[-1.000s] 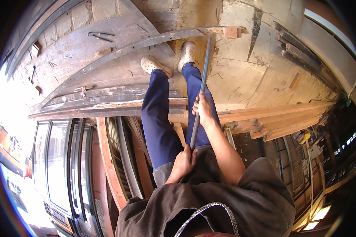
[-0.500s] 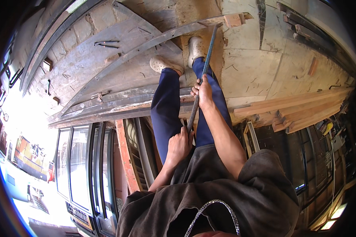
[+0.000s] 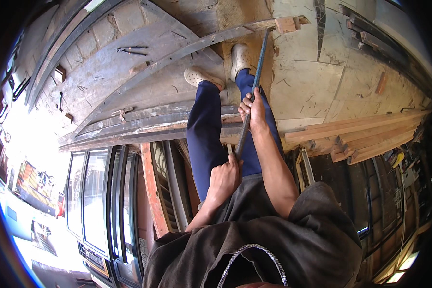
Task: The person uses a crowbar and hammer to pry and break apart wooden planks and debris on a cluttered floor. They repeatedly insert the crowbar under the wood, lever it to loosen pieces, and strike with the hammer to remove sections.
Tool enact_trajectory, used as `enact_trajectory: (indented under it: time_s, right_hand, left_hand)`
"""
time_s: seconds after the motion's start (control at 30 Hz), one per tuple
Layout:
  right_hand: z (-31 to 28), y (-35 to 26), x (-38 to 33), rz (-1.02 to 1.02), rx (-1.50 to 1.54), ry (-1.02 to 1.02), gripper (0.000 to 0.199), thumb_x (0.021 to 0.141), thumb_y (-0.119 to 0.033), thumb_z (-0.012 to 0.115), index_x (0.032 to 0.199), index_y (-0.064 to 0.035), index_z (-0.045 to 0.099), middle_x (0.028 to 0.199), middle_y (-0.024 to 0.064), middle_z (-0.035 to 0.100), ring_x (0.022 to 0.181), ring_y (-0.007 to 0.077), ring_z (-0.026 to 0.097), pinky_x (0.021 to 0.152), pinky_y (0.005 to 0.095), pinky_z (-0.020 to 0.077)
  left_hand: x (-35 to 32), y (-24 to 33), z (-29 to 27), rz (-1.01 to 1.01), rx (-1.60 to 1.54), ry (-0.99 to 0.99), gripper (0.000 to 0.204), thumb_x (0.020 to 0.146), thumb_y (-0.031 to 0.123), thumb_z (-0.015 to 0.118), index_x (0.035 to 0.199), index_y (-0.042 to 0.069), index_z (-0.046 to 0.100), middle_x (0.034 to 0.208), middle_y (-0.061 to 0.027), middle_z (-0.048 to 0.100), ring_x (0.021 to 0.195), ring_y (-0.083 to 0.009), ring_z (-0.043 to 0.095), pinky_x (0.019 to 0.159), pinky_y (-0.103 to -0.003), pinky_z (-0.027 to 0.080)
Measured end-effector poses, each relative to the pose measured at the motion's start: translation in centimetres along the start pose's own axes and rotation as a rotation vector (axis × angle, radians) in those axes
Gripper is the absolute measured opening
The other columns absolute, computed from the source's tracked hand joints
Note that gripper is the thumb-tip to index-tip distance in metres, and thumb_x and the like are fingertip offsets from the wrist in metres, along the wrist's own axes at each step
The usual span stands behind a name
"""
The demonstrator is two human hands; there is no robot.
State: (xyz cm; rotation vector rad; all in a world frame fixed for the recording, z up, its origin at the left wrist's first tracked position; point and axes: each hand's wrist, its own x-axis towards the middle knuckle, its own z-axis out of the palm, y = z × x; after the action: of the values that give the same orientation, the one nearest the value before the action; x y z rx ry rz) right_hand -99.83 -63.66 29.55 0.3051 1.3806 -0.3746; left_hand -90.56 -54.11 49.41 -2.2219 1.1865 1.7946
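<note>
A long ribbed steel bar [image 3: 260, 65], partly blue, slants from my lap toward the far floor. My right hand [image 3: 254, 111] is closed around its middle, thumb along the bar. Lower down, my left hand [image 3: 225, 177] is closed on the near end, largely covering it. The bar's far tip meets the edge of a long curved timber [image 3: 197, 45], near a short wooden block [image 3: 287, 25] resting on that timber. Whether the tip is under the timber or only against it, I cannot tell. My feet, in beige clogs [image 3: 241, 57], stand beside the bar.
Pliers-like tool [image 3: 132, 50] and scattered nails lie on the floor at left. Long dark boards [image 3: 168, 122] run behind my legs on the left. Cut timbers [image 3: 365, 132] are stacked at right, with dark beams [image 3: 379, 43] farther off. Glazed frames [image 3: 96, 197] stand at left.
Both hands and the bar have shifted slightly to the right, the left hand's wrist turning a little. The grip of both hands stays on the bar.
</note>
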Motion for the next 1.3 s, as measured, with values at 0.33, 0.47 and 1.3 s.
enact_trajectory:
  time_s: [0.33, 0.47, 1.3]
  right_hand:
    - [-3.1, -5.8, -0.7, -0.236, -1.2, 0.324, 0.075, 0.085, -0.061, 0.056, 0.123, 0.0037, 0.046, 0.106, 0.0131, 0.059, 0.086, 0.0194, 0.061, 0.074, 0.0371, 0.055]
    - [-10.2, -14.6, 15.2, -0.372, -1.309, 0.501, 0.088, 0.08, -0.063, 0.061, 0.134, 0.0033, 0.04, 0.122, 0.0175, 0.054, 0.106, 0.027, 0.055, 0.078, 0.042, 0.0555]
    - [10.8, -10.3, 21.5, -1.178, -2.098, -0.081, 0.1, 0.07, -0.029, 0.078, 0.144, 0.0042, 0.019, 0.138, 0.0288, 0.038, 0.128, 0.0409, 0.038, 0.106, 0.0444, 0.0327]
  left_hand:
    - [-6.0, -0.3, 0.0, -0.309, -0.626, -0.115, 0.03, 0.094, 0.024, 0.051, 0.095, -0.006, 0.047, 0.069, -0.0307, 0.057, 0.072, -0.0492, 0.057, 0.062, -0.054, 0.043]
    - [-8.8, -3.2, -0.8, -0.454, -0.451, -0.142, 0.031, 0.093, 0.027, 0.053, 0.099, -0.003, 0.049, 0.077, -0.0307, 0.059, 0.078, -0.0475, 0.058, 0.066, -0.053, 0.043]
    - [-8.9, -23.7, 6.1, -0.863, -0.888, 0.154, 0.036, 0.098, 0.033, 0.046, 0.086, 0.0, 0.048, 0.062, -0.0182, 0.057, 0.059, -0.0323, 0.061, 0.054, -0.041, 0.046]
